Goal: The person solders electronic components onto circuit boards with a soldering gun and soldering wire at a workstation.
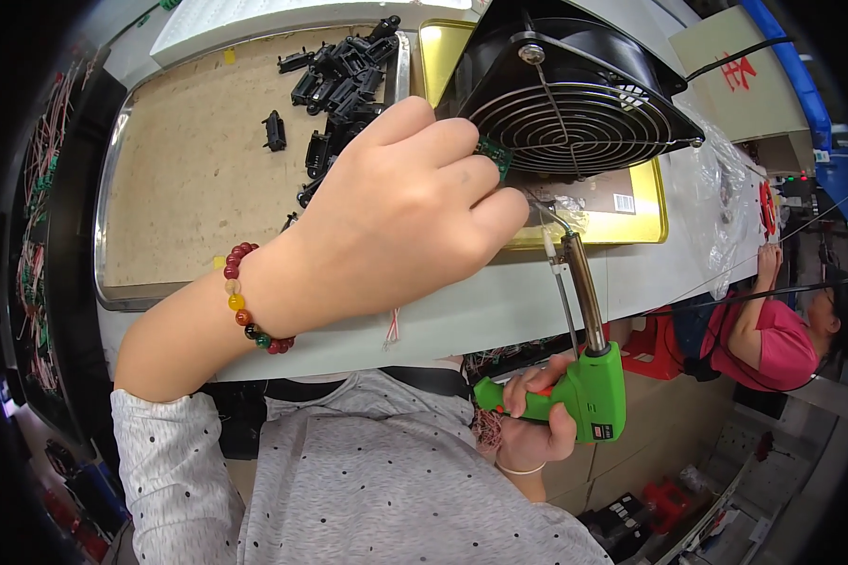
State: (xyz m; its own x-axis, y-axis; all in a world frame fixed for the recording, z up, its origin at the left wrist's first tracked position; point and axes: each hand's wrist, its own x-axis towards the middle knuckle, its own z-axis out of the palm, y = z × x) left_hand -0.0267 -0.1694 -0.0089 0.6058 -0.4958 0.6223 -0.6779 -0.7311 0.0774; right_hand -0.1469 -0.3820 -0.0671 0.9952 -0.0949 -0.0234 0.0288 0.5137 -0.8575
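My left hand (pixel 415 198), wearing a beaded bracelet (pixel 236 302), is closed with its back to the view. Past its knuckles pokes the edge of a small green circuit board (pixel 496 157), pinched by fingers I cannot see. My right hand (pixel 535 428) grips the handle of a green soldering gun (pixel 601 391). The gun's metal barrel points up, and its bent tip lies close to my left knuckles, beside the board; whether they touch is hidden. Thin red and white wires (pixel 392 327) hang below my left forearm over the white table edge.
A black fan (pixel 575 104) with a wire guard stands just beyond my hands, over a yellow tin tray (pixel 655 212). Black plastic parts (pixel 334 80) lie heaped in a metal-rimmed tray (pixel 179 179) at left. A person in pink (pixel 763 344) sits at the right, near crumpled clear plastic (pixel 721 202).
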